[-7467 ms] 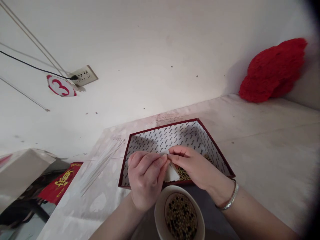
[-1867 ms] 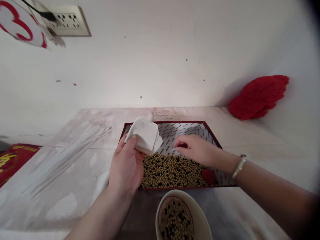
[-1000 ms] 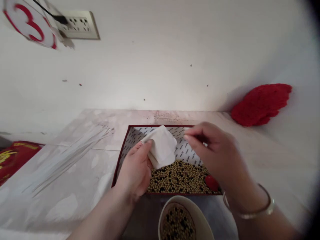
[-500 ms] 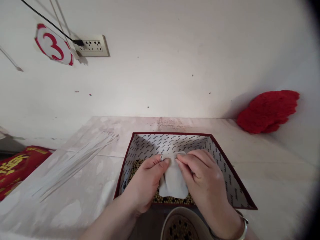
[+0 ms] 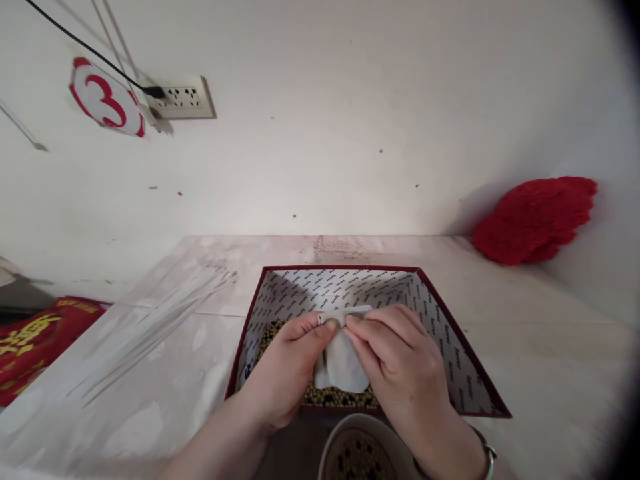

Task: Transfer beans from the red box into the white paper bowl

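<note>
Between my two hands hangs a small white cloth pouch (image 5: 343, 367), over a red-rimmed box (image 5: 345, 269). My left hand (image 5: 287, 367) pinches its upper left edge between thumb and fingers. With thumb and forefinger, my right hand (image 5: 405, 367) grips the top edge just beside the left thumb. The pouch's lower part hangs loose above a layer of small yellow-brown and black beads or seeds (image 5: 340, 399) in the box. What the pouch holds, if anything, is hidden.
A round tub (image 5: 325, 447) with similar pieces stands below the box's near edge. Long thin white strips (image 5: 165, 320) lie left on the table. A red fluffy bundle (image 5: 535, 220) rests at the right by the wall. A red printed bag (image 5: 45, 340) is far left.
My right hand has shifted a little left along the pouch's top edge, closer to my left thumb. The top edge now looks more gathered. The view has tilted slightly.
</note>
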`<action>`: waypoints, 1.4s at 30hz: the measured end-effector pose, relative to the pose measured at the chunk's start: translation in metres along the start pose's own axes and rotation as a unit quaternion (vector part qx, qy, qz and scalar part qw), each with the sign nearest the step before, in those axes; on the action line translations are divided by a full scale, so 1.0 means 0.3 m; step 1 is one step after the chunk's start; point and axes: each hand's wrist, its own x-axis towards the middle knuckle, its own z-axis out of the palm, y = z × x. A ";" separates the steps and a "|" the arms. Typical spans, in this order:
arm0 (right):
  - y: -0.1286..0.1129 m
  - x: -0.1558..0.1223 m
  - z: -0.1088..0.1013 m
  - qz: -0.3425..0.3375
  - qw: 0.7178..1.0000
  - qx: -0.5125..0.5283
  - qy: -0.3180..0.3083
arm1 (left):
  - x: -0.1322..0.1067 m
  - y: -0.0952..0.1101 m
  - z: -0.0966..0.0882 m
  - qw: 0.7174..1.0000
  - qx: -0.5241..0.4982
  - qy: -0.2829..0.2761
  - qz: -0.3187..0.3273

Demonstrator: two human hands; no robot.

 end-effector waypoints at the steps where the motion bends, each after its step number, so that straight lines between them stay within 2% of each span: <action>1: 0.000 0.000 0.000 0.005 1.000 -0.001 0.006 | 0.000 -0.001 -0.001 1.000 0.005 -0.002 -0.004; 4: -0.001 -0.001 0.001 0.025 0.999 -0.005 0.024 | -0.001 -0.001 -0.001 1.000 0.011 -0.003 -0.015; 8: -0.001 -0.001 -0.001 -0.001 1.000 0.012 0.003 | -0.002 -0.002 -0.002 1.000 0.001 0.010 -0.004; 13: 0.000 0.000 -0.003 0.031 0.999 0.003 0.020 | -0.003 -0.001 0.000 1.000 0.009 0.005 -0.024; 18: -0.006 -0.005 0.003 0.001 1.000 0.020 -0.004 | -0.006 0.000 0.000 1.000 0.008 0.015 -0.007; 21: 0.012 -0.002 -0.004 0.030 0.999 0.005 0.012 | -0.005 -0.004 -0.002 0.999 0.022 0.006 -0.024; 23: 0.029 0.006 -0.025 0.061 0.998 0.001 0.006 | 0.000 -0.004 -0.002 0.999 0.021 0.024 -0.021; 25: 0.037 0.013 -0.060 0.091 0.995 0.026 -0.037 | 0.009 0.002 -0.001 0.997 0.001 0.071 0.020; 27: 0.026 0.016 -0.102 0.107 0.983 0.082 -0.125 | 0.019 0.012 0.003 0.990 -0.032 0.119 0.071; 29: -0.002 0.011 -0.142 0.093 0.956 0.132 -0.243 | 0.025 0.023 0.009 0.983 -0.058 0.146 0.095; 31: -0.035 0.003 -0.169 0.051 0.921 0.152 -0.355 | 0.027 0.032 0.013 0.981 -0.067 0.157 0.091; 33: -0.053 -0.003 -0.179 0.015 0.889 0.156 -0.430 | 0.026 0.034 0.015 0.980 -0.068 0.167 0.084; 35: -0.041 -0.004 -0.171 0.016 0.882 0.151 -0.446 | 0.026 0.032 0.014 0.979 -0.070 0.172 0.084; 39: 0.058 -0.002 -0.115 0.097 0.915 0.066 -0.387 | 0.032 0.021 0.004 0.978 -0.072 0.165 0.102; 42: 0.124 -0.013 -0.064 0.122 0.891 -0.018 -0.436 | 0.033 0.018 0.003 0.977 -0.078 0.171 0.098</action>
